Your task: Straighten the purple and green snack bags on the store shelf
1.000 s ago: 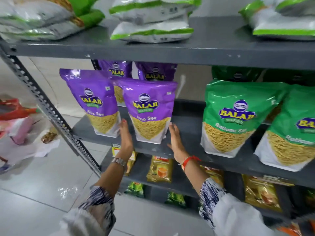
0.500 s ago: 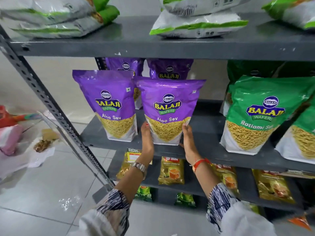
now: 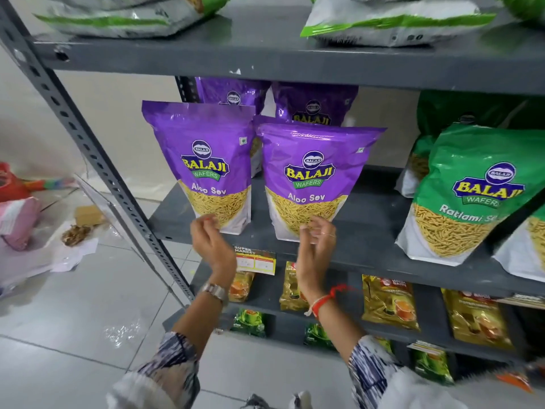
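Note:
Two purple Aloo Sev bags stand upright side by side at the front of the grey middle shelf (image 3: 368, 240): the left purple bag (image 3: 203, 160) and the right purple bag (image 3: 315, 178). Two more purple bags (image 3: 315, 107) stand behind them. A green Ratlami Sev bag (image 3: 472, 196) stands to the right, leaning left, with other green bags beside and behind it. My left hand (image 3: 211, 242) hovers below the left purple bag, fingers curled and holding nothing. My right hand (image 3: 317, 243) is in front of the right purple bag's base, fingers loose, off the bag.
The top shelf (image 3: 265, 54) carries white and green bags lying flat. Lower shelves hold gold tea packets (image 3: 389, 302) and small green packets (image 3: 249, 321). A slanted perforated upright (image 3: 97, 160) frames the rack's left side. Red and pink bags (image 3: 14, 214) and scraps lie on the tiled floor.
Both hands have let go of the right purple bag's sides and pulled back toward me; the left hand shifted left, below the other purple bag. The view has moved closer.

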A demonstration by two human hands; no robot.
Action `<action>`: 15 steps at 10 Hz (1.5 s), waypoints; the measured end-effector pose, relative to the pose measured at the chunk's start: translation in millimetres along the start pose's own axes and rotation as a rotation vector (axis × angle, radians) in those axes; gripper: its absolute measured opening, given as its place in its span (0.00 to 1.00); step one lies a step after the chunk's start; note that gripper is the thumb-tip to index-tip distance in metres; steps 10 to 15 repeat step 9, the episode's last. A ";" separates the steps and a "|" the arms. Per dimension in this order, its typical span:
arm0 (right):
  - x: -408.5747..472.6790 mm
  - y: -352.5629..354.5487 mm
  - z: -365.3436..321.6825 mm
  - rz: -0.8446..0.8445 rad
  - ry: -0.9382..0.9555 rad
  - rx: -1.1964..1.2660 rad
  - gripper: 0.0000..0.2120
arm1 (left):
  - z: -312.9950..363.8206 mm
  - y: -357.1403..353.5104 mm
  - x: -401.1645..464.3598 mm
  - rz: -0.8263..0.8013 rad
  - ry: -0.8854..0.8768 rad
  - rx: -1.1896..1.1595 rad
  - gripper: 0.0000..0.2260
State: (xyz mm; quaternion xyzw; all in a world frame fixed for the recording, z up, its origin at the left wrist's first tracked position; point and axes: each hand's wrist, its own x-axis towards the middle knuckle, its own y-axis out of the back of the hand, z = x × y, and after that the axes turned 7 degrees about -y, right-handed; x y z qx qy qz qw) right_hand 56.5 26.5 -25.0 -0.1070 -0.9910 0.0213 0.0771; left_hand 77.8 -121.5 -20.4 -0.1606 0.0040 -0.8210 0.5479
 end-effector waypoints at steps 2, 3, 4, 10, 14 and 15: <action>-6.5 -66.3 -11.8 -0.523 -0.243 -0.089 0.24 | -6.9 7.5 81.9 -0.089 0.222 -0.034 0.20; 2.0 -86.5 -17.1 -0.579 -0.354 -0.170 0.31 | -6.0 5.9 97.4 -0.214 0.422 -0.129 0.25; 7.6 -96.7 -21.2 -0.579 -0.404 -0.166 0.31 | -4.9 6.2 95.2 -0.307 0.448 -0.108 0.26; -14.7 -66.7 -18.7 -0.446 -0.268 -0.011 0.28 | 5.5 19.2 55.0 -0.288 0.059 0.038 0.25; -14.7 -66.7 -18.7 -0.446 -0.268 -0.011 0.28 | 5.5 19.2 55.0 -0.288 0.059 0.038 0.25; -14.7 -66.7 -18.7 -0.446 -0.268 -0.011 0.28 | 5.5 19.2 55.0 -0.288 0.059 0.038 0.25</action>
